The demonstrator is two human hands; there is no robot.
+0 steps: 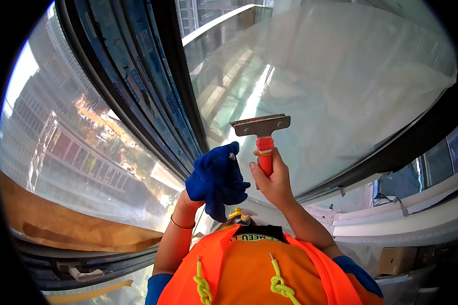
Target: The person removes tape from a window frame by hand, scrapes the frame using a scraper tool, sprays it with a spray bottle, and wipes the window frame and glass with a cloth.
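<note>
I have the right hand [276, 180] wrapped around the scraper [264, 144] by its red handle [265, 163], metal head [262, 126] up, just beyond the fingers. Blue cloth [220, 172] covers the left hand [202, 186], so I can't tell how those fingers sit; cloth is just left of the right hand. Translucent sheeting [336, 86] beyond both hands, window frame [132, 76] with blue strips left of the left hand.
</note>
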